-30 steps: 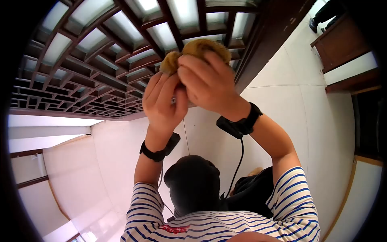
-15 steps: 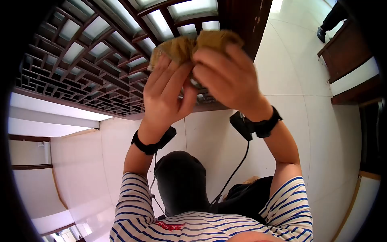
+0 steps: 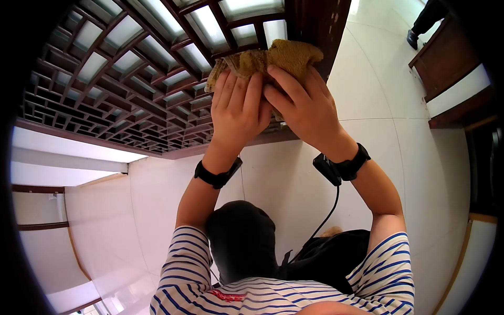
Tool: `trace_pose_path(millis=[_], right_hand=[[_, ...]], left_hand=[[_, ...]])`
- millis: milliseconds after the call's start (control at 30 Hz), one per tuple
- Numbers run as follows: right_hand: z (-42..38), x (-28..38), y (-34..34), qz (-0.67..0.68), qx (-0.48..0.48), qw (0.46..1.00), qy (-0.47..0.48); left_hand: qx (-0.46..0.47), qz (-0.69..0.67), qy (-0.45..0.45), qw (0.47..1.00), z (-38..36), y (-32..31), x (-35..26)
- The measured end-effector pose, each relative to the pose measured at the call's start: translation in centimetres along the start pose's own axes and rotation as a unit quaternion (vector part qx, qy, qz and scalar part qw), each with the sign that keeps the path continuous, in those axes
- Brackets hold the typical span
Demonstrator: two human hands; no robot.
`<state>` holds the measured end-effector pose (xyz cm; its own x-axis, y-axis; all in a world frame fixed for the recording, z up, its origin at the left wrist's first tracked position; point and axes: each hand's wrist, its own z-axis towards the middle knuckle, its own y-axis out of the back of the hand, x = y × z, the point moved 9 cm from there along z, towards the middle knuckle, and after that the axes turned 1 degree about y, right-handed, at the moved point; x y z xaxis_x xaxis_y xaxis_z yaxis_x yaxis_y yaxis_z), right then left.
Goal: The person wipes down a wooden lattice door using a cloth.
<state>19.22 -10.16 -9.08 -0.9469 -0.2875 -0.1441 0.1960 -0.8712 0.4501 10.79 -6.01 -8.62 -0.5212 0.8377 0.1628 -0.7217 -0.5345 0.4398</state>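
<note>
A brownish-yellow cloth (image 3: 295,55) is bunched up against the dark wooden lattice panel (image 3: 210,48), near its right edge. My left hand (image 3: 237,105) presses the cloth's left part with fingers held together and bent over it. Close beside it, my right hand (image 3: 307,105) grips the right part, its fingers in the folds. The thumbs and some fingertips are hidden behind the hands and the cloth. Both wrists wear black straps with small black boxes.
Pale floor tiles (image 3: 367,100) lie below and to the right. A person's leg and black shoe (image 3: 412,39) show at the upper right, beside dark wooden furniture (image 3: 431,63). A black cable (image 3: 328,215) hangs from my right wrist. My dark-clad knee (image 3: 240,236) is below.
Both hands have shifted slightly right with the cloth. The left fingers now lie flatter on it, and the right hand has turned, showing its back more fully.
</note>
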Motion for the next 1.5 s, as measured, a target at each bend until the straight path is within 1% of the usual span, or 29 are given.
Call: trace_pose_path(millis=[67, 200, 267, 500, 533, 633, 700, 733, 800, 867, 900, 967, 1100, 1167, 1333, 1400, 1433, 1500], right_hand=[[-0.5, 0.5, -0.4, -0.047, 0.008, 0.999, 0.009], [-1.4, 0.7, -1.3, -0.081, -0.012, 0.996, 0.035], [-1.2, 0.4, -1.1, -0.039, -0.034, 0.999, 0.017], [-1.0, 0.1, -0.9, 0.028, -0.021, 0.999, -0.009], [-1.2, 0.1, -1.2, 0.035, -0.007, 0.999, -0.012], [-1.9, 0.2, -1.8, 0.044, 0.025, 0.999, -0.012], [-2.5, 0.2, -2.1, 0.045, 0.042, 0.998, -0.007], [-2.9, 0.4, -2.4, 0.037, 0.057, 0.998, 0.009], [-4.0, 0.4, -2.8, 0.03, 0.073, 0.997, 0.023], [-5.3, 0.8, -4.3, 0.031, 0.146, 0.987, 0.057], [-5.6, 0.9, -4.4, 0.033, 0.148, 0.987, 0.056], [-5.9, 0.8, -4.7, 0.039, 0.167, 0.984, 0.045], [-5.6, 0.7, -4.9, 0.041, 0.16, 0.985, 0.042], [-5.2, 0.7, -4.4, 0.054, 0.136, 0.988, 0.051], [-6.0, 0.9, -4.9, 0.058, 0.152, 0.985, 0.051], [-6.8, 1.1, -5.4, 0.061, 0.161, 0.984, 0.054], [-7.3, 1.2, -5.6, 0.073, 0.168, 0.981, 0.059], [-8.2, 1.3, -6.0, 0.086, 0.174, 0.979, 0.063]], left_hand=[[-0.001, -0.002, 0.0, 1.0, 0.1, -0.3, 0.2], [-0.013, 0.012, 0.006, 1.0, 0.4, -0.6, 0.1], [-0.009, 0.004, 0.011, 1.0, 0.5, -0.5, 0.0], [-0.008, -0.024, 0.014, 1.0, -0.3, -0.3, 0.1], [-0.007, -0.025, 0.014, 1.0, -0.5, -0.2, 0.1], [0.018, -0.018, 0.02, 0.999, -1.4, 0.0, -0.1], [0.055, -0.006, 0.0, 0.998, -2.8, -0.4, -0.4], [0.055, -0.007, 0.0, 0.998, -3.9, -0.4, -0.5], [0.109, -0.027, 0.006, 0.994, -6.5, -1.7, -0.6], [0.128, -0.029, 0.004, 0.991, -8.1, -2.5, -0.6], [0.146, -0.031, 0.001, 0.989, -8.7, -2.9, -0.5], [0.143, -0.037, 0.012, 0.989, -9.1, -3.1, -0.6], [0.143, -0.051, 0.034, 0.988, -8.8, -3.0, -0.8], [0.138, -0.048, 0.03, 0.989, -8.6, -2.8, -1.1], [0.141, -0.056, 0.032, 0.988, -9.7, -2.8, -1.2], [0.203, -0.157, 0.093, 0.962, -11.6, -4.1, -0.6], [0.204, -0.158, 0.093, 0.962, -12.3, -4.2, -0.7], [0.238, -0.187, 0.133, 0.944, -13.6, -5.0, -0.3]])
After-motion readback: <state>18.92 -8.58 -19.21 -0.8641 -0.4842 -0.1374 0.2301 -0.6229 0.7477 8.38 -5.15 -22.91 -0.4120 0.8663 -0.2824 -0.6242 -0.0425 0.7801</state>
